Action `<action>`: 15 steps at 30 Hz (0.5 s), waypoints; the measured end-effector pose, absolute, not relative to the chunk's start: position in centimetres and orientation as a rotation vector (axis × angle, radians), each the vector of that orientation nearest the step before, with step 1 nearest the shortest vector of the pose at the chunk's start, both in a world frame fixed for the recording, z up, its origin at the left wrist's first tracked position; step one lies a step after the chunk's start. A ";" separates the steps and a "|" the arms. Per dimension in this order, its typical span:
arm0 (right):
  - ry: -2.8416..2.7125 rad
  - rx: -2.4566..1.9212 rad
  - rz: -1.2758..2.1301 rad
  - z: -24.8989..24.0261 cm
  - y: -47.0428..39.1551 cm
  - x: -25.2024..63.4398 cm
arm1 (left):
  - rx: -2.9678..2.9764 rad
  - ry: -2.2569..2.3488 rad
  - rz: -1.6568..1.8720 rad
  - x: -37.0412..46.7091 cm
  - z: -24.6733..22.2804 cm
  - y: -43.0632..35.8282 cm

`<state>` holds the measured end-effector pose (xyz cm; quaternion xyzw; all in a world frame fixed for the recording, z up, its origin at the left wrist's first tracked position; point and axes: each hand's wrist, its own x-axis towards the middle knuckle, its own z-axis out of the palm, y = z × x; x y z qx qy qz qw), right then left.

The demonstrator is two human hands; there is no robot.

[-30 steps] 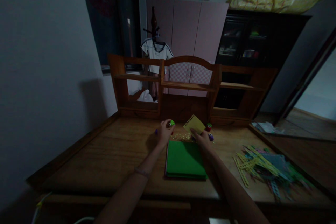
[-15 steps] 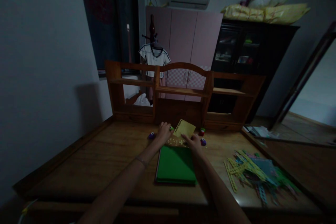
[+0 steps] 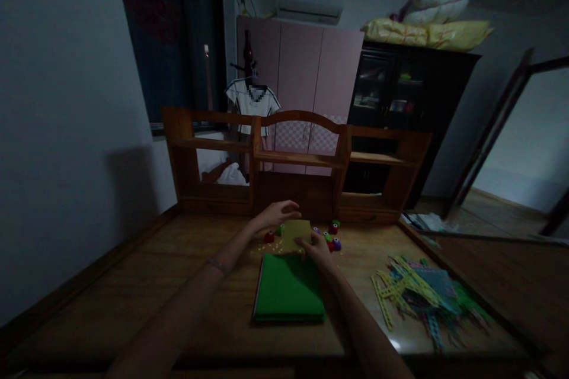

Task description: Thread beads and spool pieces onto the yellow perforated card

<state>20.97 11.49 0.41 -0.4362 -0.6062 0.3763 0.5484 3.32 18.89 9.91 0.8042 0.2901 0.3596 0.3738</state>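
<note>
presently, the chief risk lies with the yellow sheet (image 3: 296,232): pinched from one side, it could bend or swing, and its edge might sweep the pale bits (image 3: 272,248) across the desk (image 3: 146,260). a dropped left wrist could also knock the red toy (image 3: 269,237). the sheet is between the hands, just beyond the green book (image 3: 290,289); whether it touches the desk cannot be told. the right hand (image 3: 317,249) reaches in from the right, grip narrow, holding the sheet's side. the left hand (image 3: 278,213) extends near its upper left corner, fingers bent and parted, grip apparently empty; contact is unclear.
</note>
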 end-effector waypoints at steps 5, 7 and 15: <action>-1.388 -1.057 0.805 0.9 11.7 21.4 | 2.319 0.828 0.694 3.1 8.6 18.6; -1.314 -1.092 0.743 1.3 11.5 21.9 | 2.197 0.905 0.874 3.8 6.9 18.6; -1.208 -1.165 0.205 5.4 9.6 22.5 | 1.315 0.897 1.515 7.5 1.1 16.4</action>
